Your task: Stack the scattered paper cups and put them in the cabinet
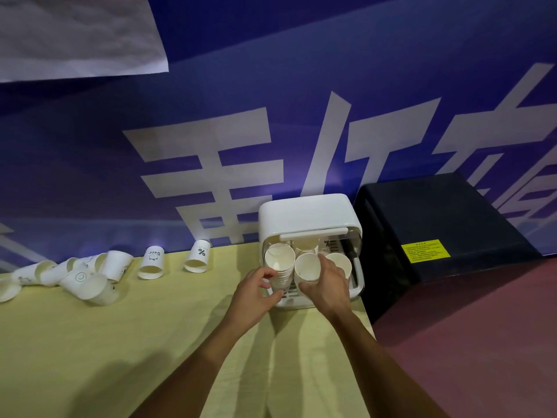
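The right hand [328, 285] has its fingers curled round a white paper cup [307, 268] and grips it at the side, with the open mouth of the cup facing the camera. Just beside it, the left hand [259, 292] is also curled, and its thumb and fingers pinch the lower part of a stack of white paper cups [280, 260]. Both the cup and the stack are in the front opening of a small white plastic cabinet [310, 215]. Its clear door is lifted up, and more cups stand inside, one at the right [342, 263] and some behind. The cabinet stands at the right end of a table with a pale yellow cloth [150, 342], touching a black box with a yellow label [437, 221]. Far to the left on the table lie scattered printed paper cups on their sides: two single ones [197, 257] [152, 262] and a loose heap [90, 276]. Behind the table hangs a blue banner with large white characters [271, 116].
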`<state>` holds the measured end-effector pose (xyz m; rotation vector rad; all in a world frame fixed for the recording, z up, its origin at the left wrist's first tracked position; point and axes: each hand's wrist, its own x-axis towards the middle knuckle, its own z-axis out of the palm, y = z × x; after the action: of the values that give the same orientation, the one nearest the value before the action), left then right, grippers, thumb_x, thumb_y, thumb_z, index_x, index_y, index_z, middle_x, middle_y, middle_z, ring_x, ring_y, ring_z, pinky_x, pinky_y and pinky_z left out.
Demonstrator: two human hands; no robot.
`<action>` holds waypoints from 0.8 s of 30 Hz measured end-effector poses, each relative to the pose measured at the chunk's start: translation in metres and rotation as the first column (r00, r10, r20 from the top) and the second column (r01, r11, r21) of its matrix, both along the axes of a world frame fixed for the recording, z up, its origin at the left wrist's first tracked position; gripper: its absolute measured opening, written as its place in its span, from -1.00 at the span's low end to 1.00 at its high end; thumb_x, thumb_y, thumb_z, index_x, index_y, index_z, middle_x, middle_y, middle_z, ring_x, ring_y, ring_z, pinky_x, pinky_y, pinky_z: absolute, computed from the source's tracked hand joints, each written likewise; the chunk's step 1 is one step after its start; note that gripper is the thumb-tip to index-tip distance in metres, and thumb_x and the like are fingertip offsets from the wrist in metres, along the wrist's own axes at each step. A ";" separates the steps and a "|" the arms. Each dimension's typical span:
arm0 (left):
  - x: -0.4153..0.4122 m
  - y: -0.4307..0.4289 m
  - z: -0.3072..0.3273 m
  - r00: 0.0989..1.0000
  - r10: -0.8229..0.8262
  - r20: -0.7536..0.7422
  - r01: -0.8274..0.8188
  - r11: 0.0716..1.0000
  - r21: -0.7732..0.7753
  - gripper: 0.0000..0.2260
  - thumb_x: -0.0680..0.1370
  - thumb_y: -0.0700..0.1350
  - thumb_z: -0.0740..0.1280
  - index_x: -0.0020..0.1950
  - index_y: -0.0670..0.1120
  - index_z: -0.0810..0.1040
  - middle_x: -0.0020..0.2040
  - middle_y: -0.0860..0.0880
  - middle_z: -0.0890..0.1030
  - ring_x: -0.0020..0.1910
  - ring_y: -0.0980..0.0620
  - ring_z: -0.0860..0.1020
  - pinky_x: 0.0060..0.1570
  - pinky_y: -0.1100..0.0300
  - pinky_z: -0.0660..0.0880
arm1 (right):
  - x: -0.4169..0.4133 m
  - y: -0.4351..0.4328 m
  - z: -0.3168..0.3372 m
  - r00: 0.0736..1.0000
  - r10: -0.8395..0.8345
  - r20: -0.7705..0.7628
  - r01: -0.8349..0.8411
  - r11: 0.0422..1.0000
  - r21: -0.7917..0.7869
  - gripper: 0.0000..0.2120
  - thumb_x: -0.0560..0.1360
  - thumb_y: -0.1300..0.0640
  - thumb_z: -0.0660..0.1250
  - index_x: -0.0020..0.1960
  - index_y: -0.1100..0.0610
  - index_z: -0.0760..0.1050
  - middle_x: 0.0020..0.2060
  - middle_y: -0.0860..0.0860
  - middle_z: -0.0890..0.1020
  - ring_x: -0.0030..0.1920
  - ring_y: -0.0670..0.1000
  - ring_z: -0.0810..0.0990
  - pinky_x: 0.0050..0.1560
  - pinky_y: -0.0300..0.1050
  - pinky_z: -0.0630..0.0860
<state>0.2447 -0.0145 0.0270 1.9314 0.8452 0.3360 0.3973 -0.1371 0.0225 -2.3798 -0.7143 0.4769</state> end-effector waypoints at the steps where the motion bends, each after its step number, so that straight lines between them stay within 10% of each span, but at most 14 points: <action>1: 0.000 0.000 0.001 1.000 -0.005 -0.003 0.005 1.000 0.004 -0.66 0.36 0.00 0.50 0.10 0.15 0.55 0.07 0.15 0.60 -0.02 0.22 0.58 -0.08 0.23 0.51 | 0.000 0.000 -0.002 1.000 0.011 0.010 -0.011 1.000 -0.018 -0.21 0.41 -0.12 0.45 0.55 0.04 0.24 0.42 -0.04 0.46 0.40 0.13 0.38 0.37 0.08 0.28; 11: -0.011 0.010 0.006 1.000 0.024 -0.010 -0.024 1.000 0.012 -0.66 0.43 -0.02 0.50 0.16 0.13 0.52 0.10 0.19 0.57 0.00 0.25 0.56 -0.02 0.26 0.52 | -0.015 0.007 0.013 0.991 0.010 0.137 -0.034 0.984 0.174 -0.44 0.49 -0.06 0.33 0.45 0.09 0.39 0.37 0.02 0.51 0.37 0.09 0.42 0.36 0.07 0.35; 24: -0.181 0.077 0.009 0.936 0.351 -0.005 -0.351 0.936 -0.023 -0.67 0.45 -0.03 0.49 0.17 0.07 0.53 0.09 0.11 0.58 0.00 0.09 0.59 0.05 0.19 0.54 | -0.170 0.118 0.018 0.908 0.416 0.048 -0.415 0.880 0.231 -0.46 0.50 -0.01 0.43 0.43 0.06 0.42 0.29 0.01 0.54 0.20 0.05 0.57 0.22 0.05 0.52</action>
<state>0.0639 0.0623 0.0362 1.7534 1.1934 0.5348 0.2278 -0.0190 0.0407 -1.9995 -1.2225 0.5365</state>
